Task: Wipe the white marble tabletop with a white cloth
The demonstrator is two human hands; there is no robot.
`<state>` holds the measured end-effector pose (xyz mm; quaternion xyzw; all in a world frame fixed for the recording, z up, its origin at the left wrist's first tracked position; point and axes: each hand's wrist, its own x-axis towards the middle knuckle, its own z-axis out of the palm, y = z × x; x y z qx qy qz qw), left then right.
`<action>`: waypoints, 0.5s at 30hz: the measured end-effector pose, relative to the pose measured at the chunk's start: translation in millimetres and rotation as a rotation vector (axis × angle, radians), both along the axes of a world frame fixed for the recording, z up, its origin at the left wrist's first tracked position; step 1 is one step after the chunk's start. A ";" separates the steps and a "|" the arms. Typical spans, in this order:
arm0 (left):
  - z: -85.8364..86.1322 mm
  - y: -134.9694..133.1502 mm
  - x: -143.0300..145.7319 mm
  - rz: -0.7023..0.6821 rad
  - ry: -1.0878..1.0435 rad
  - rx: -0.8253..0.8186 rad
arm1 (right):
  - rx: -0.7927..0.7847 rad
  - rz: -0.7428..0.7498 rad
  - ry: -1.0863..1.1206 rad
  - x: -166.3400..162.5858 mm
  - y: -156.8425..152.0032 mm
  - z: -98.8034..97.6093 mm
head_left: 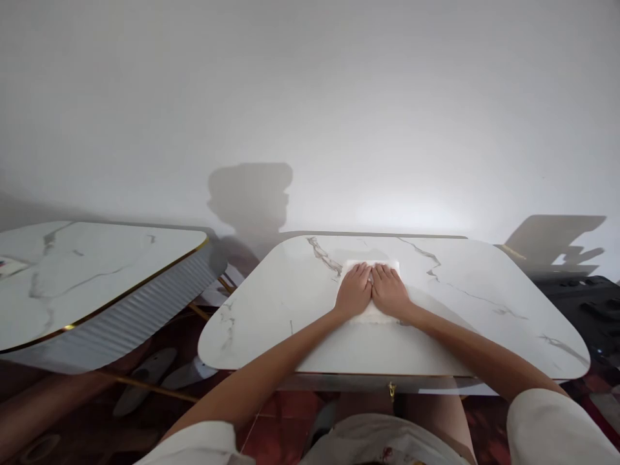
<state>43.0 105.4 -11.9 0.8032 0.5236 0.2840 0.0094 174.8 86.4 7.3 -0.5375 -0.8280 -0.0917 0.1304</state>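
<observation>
A white folded cloth lies in the middle of a white marble-patterned table. Both of my hands rest flat on it, side by side and touching. My left hand covers the cloth's left half with fingers stretched forward. My right hand covers the right half in the same way. Only the cloth's far edge and a strip between my wrists show.
A second marble-topped table with a gold rim and ribbed side stands to the left, a gap apart. A dark object sits at the right beyond the table edge. A white wall rises right behind both tables. Slippers lie on the reddish floor.
</observation>
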 end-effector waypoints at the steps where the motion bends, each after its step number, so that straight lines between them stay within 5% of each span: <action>1: -1.7 -12.4 -0.8 0.020 -0.021 -0.037 | 0.009 0.022 -0.002 0.6 -12.0 -1.0; 9: -22.0 -81.5 19.0 0.056 -0.271 -0.170 | -0.002 0.105 0.027 32.7 -87.5 -3.3; 15: 2.9 -83.0 64.2 0.033 -0.271 -0.351 | -0.036 0.077 0.044 74.3 -77.3 -2.2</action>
